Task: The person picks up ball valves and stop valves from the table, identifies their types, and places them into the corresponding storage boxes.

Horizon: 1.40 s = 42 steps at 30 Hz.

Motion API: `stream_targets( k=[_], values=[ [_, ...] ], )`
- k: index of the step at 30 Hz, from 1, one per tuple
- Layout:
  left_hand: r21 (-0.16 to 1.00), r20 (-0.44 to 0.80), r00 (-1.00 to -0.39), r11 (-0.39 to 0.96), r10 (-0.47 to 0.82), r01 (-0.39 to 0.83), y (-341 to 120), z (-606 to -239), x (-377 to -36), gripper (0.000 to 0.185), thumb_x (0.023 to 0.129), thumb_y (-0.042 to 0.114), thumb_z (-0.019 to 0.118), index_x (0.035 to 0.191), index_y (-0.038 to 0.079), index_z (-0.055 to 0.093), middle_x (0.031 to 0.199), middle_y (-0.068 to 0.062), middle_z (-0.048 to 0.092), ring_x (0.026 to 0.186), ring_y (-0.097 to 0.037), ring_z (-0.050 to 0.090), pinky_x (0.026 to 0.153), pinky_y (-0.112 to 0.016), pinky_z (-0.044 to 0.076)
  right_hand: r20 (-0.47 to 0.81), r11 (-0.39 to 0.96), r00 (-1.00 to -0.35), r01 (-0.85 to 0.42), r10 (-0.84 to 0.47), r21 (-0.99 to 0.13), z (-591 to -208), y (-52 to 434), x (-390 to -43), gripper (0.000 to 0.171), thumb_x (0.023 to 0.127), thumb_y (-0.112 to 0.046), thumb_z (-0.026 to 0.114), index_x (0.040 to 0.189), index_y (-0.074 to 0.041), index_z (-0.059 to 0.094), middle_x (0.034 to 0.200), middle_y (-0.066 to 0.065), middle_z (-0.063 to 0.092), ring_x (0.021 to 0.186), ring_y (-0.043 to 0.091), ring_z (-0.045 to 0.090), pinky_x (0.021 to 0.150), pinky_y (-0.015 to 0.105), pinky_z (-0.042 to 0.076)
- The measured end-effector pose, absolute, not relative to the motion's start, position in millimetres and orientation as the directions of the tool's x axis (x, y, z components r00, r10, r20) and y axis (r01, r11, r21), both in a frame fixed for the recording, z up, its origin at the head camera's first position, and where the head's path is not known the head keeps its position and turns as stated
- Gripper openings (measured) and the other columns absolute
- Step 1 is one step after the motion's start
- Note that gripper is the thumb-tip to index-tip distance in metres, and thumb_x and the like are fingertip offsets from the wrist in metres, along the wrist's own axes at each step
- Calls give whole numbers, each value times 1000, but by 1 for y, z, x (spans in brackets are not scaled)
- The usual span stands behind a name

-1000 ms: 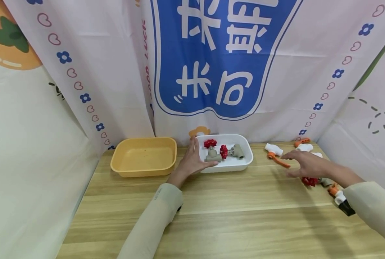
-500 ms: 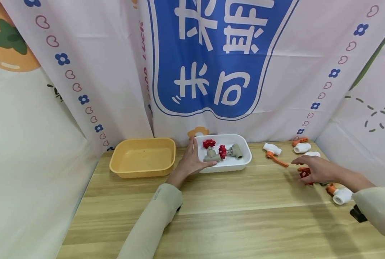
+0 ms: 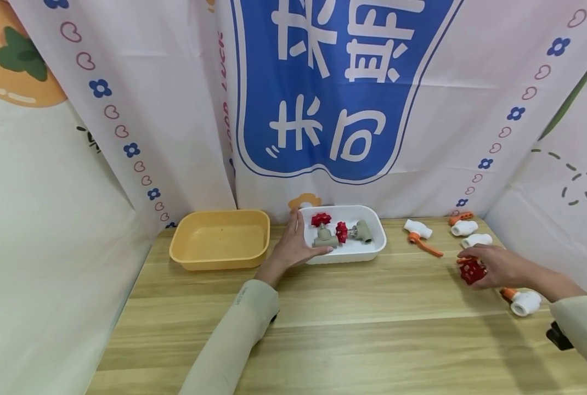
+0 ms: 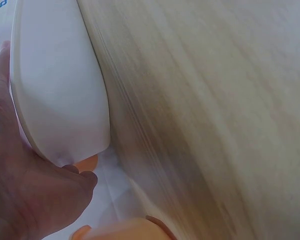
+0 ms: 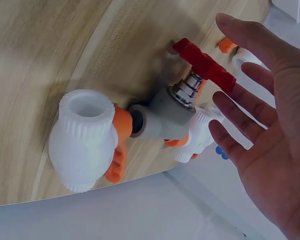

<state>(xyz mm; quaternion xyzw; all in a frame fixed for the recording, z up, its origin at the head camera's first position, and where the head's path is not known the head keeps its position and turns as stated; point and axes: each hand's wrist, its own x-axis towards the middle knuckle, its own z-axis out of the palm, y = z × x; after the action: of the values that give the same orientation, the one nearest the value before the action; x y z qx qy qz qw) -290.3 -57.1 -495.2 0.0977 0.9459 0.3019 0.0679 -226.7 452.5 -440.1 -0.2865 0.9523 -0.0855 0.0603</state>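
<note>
My left hand (image 3: 289,245) holds the left end of a white plastic tray (image 3: 360,256), its thumb along the front rim and fingers at the far side. Two grey valves lie inside: one valve (image 3: 325,238) at left, another valve (image 3: 362,231) at right, both with red handwheels. At the right, my right hand (image 3: 504,267) reaches around the red handwheel (image 5: 205,65) of a grey stop valve (image 5: 167,117). Its fingers (image 5: 247,102) are spread and fairly straight, thumb apart, the wheel between them. Whether a fingertip touches the wheel I cannot tell.
A yellow tray (image 3: 219,263) stands left of the white one. White ball valves with orange handles lie around the right hand: one valve (image 3: 418,229) to its left, one valve (image 3: 525,303) nearer me, others behind. A black object (image 3: 559,336) shows by the right sleeve.
My right hand has moved right and come down around the red handwheel of the grey valve. The left hand has stayed on the white tray.
</note>
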Motion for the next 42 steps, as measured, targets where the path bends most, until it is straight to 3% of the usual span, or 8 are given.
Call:
stream_targets(
  k=[18, 30, 42],
  values=[
    [590, -63, -972, 794, 226, 147, -58, -499, -291, 139, 80, 79, 73, 170, 14, -10, 177, -1, -23, 165, -28, -4, 127, -59, 25, -179, 868, -860, -430, -477, -247, -453, 466, -231, 73, 70, -24, 99, 130, -1, 67, 123, 24, 69, 103, 32, 69, 78, 38, 60],
    [588, -69, -972, 796, 223, 141, -57, -499, -292, 139, 80, 79, 73, 170, 15, -12, 176, 0, -24, 165, -27, -5, 128, -59, 24, -202, 874, -861, -412, -466, -258, -464, 468, -236, 75, 70, -24, 99, 130, 2, 62, 117, 23, 71, 99, 34, 70, 79, 50, 63],
    [586, -79, -973, 800, 219, 132, -57, -500, -294, 139, 80, 80, 72, 170, 16, -12, 176, 1, -25, 165, -28, -4, 127, -59, 25, -164, 851, -848, -454, -503, -264, -473, 468, -244, 57, 74, -17, 94, 120, -3, 64, 108, 9, 72, 94, 23, 68, 76, 36, 60]
  ],
)
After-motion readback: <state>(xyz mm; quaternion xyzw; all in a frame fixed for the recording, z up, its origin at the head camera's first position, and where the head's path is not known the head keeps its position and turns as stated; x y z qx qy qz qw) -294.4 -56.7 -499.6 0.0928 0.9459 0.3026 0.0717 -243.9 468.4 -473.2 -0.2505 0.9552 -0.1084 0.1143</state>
